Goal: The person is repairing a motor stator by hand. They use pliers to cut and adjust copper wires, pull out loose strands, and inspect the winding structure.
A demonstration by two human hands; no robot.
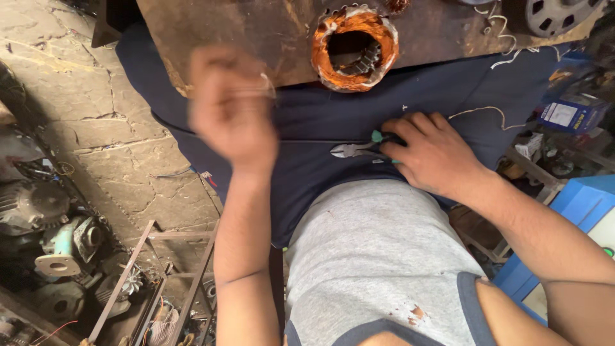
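Right of centre, your right hand is closed over the green handles of the pliers, lying on the dark blue cloth. Your left hand, upper centre-left, is blurred; can't tell its grip. Copper-wound stator sits on the board up top.
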